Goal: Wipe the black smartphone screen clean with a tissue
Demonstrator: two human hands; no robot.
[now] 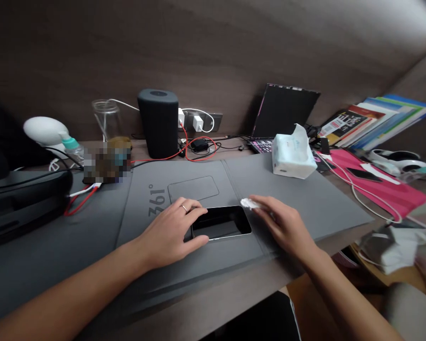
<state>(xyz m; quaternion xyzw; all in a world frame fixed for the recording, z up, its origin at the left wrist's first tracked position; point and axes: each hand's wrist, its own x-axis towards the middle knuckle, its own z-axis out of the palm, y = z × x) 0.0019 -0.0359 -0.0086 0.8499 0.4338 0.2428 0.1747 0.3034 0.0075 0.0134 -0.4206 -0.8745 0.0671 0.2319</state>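
Note:
A smartphone [229, 220] with a black screen and a light rim lies flat on the grey desk mat [184, 270]. Its left end is in the grip of my left hand [173, 229], thumb along the near edge and fingers over the far edge; that end is partly hidden. To the right of the phone, my right hand [284, 222] pinches a crumpled white tissue [249, 203] between thumb and fingers, just off the phone's upper right corner. Behind them stands a soft pack of tissues [294, 158] with one sheet sticking up.
At the back are a dark cylindrical speaker [158, 125], a glass jar [106, 116], a red cable [186, 147] and a laptop [284, 113]. On the right lie a pink folder [386, 184], books [362, 123] and white headphones [397, 158]. A black bag [24, 199] sits left.

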